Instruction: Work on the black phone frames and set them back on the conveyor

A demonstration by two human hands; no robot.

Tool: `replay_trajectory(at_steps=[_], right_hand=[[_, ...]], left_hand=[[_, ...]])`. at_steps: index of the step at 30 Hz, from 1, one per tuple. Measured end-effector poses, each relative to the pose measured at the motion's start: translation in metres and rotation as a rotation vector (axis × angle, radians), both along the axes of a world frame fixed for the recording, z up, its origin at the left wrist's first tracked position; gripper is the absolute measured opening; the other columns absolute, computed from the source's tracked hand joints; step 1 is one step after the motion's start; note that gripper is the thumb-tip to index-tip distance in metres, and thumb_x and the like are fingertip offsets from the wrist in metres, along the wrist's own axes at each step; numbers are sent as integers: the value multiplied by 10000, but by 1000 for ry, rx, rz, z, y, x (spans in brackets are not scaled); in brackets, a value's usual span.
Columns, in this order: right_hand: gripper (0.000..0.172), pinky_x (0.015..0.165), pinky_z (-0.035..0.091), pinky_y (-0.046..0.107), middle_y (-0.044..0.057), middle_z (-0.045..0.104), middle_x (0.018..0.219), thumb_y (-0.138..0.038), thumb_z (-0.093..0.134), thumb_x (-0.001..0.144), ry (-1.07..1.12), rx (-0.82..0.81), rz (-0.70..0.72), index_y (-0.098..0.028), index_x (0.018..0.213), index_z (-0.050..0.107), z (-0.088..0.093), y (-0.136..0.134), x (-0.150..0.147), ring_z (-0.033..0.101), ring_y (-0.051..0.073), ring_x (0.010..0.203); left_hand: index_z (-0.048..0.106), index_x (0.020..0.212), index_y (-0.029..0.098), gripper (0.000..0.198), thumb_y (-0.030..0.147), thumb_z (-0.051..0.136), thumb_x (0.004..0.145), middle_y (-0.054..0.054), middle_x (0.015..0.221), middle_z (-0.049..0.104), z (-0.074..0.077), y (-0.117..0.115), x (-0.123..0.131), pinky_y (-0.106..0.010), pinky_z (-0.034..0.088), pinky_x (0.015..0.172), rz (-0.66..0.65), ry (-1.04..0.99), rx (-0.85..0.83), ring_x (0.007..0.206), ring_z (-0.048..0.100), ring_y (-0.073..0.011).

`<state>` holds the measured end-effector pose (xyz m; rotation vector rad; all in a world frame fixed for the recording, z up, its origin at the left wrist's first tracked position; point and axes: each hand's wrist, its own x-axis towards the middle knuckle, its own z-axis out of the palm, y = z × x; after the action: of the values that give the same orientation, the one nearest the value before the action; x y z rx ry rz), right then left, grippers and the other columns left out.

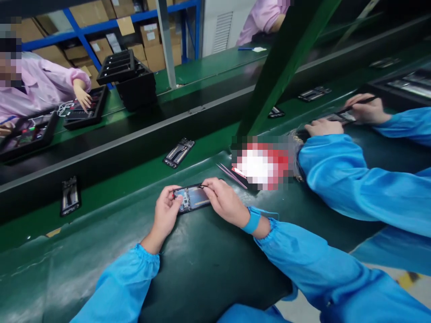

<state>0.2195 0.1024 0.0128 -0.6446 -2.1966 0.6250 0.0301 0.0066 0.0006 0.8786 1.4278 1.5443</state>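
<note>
An opened phone [198, 197], with its circuit board bare at the left end, is tilted over the green mat [208, 264]. My left hand [167, 208] grips its left end, the thumb resting on the board. At the upper right part of the phone, my right hand [226, 199] pinches a thin black strip [204, 186], which looks like a flex cable; its far end is hidden by the fingers. A blue band circles my right wrist. Tweezers [232, 176] lie on the mat beyond my right hand, beside a red-and-white blurred item [261, 166].
More opened phones [179, 152] lie along the green belt [134, 172], one farther left [70, 196]. A green post [286, 67] rises behind the blurred item. Close on the right, a co-worker's blue-sleeved arms [336, 175] work over another phone. Across the line sits a person in pink [43, 85] near black trays [89, 114].
</note>
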Motion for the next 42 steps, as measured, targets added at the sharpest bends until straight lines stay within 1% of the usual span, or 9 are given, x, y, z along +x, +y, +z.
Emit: replay_trajectory(at_steps=[3, 6, 9, 11, 16, 19, 23, 29, 42], right_hand=[[159, 831, 461, 404, 62, 683, 928, -176, 428, 1079, -35, 55, -21, -217, 1034, 575, 0, -4, -1, 640, 235, 834], [176, 870, 470, 418, 91, 679, 1024, -181, 457, 1088, -4, 113, 18, -205, 1047, 627, -3, -10, -4, 653, 255, 970], [161, 815, 495, 390, 77, 691, 996, -184, 535, 1081, 36, 106, 38, -205, 1086, 695, -8, -12, -5, 667, 239, 934], [158, 785, 499, 379, 65, 713, 990, -173, 585, 1064, 43, 103, 54, -220, 1125, 724, -10, -11, -5, 683, 232, 918], [178, 780, 502, 378, 60, 743, 998, -187, 577, 1081, -6, 120, 53, -224, 1179, 720, -9, -13, -5, 694, 227, 921], [179, 787, 512, 401, 80, 737, 1013, -183, 550, 1086, -30, 159, 80, -200, 1165, 709, -7, -15, -5, 669, 244, 917], [161, 780, 538, 422, 103, 718, 1008, -170, 572, 1065, -55, 218, 116, -186, 1127, 719, -3, -15, -4, 643, 260, 902], [168, 773, 546, 414, 93, 722, 1001, -157, 584, 1057, -1, 250, 89, -199, 1145, 721, -3, -15, -2, 652, 249, 886], [188, 759, 550, 414, 94, 737, 1008, -174, 556, 1085, 15, 286, 90, -182, 1190, 711, -1, -17, -2, 658, 244, 876]], left_hand=[[580, 1335, 230, 478, 466, 667, 929, -103, 1264, 713, 0, -2, 3, -352, 573, 939, -133, 90, -9, 1081, 704, -213], [558, 1398, 237, 498, 487, 610, 971, -116, 1360, 668, 1, -2, 5, -372, 554, 1000, -152, 59, -38, 1175, 674, -227], [519, 1426, 243, 539, 482, 639, 958, -107, 1298, 687, 2, -3, 7, -371, 573, 975, -159, -81, -50, 1124, 688, -218], [534, 1383, 242, 539, 463, 700, 920, -90, 1227, 695, 3, -4, 8, -356, 599, 936, -157, -75, -48, 1075, 693, -205], [529, 1279, 255, 604, 458, 822, 791, -42, 1138, 616, 9, -9, 15, -309, 674, 631, -145, 3, -141, 859, 691, -162], [523, 1230, 244, 594, 465, 827, 770, -24, 1092, 582, 12, -9, 17, -301, 672, 540, -117, 10, -153, 803, 674, -142], [536, 1202, 238, 510, 461, 782, 815, -12, 1037, 597, 12, -7, 17, -285, 672, 529, -80, 19, -142, 766, 671, -126], [583, 1276, 242, 577, 417, 829, 784, -40, 1097, 661, 13, -9, 16, -312, 694, 589, -96, 20, -131, 801, 706, -148], [650, 1214, 213, 500, 445, 812, 802, -45, 1060, 694, 12, -11, 17, -289, 686, 561, -57, 33, -131, 788, 736, -166]])
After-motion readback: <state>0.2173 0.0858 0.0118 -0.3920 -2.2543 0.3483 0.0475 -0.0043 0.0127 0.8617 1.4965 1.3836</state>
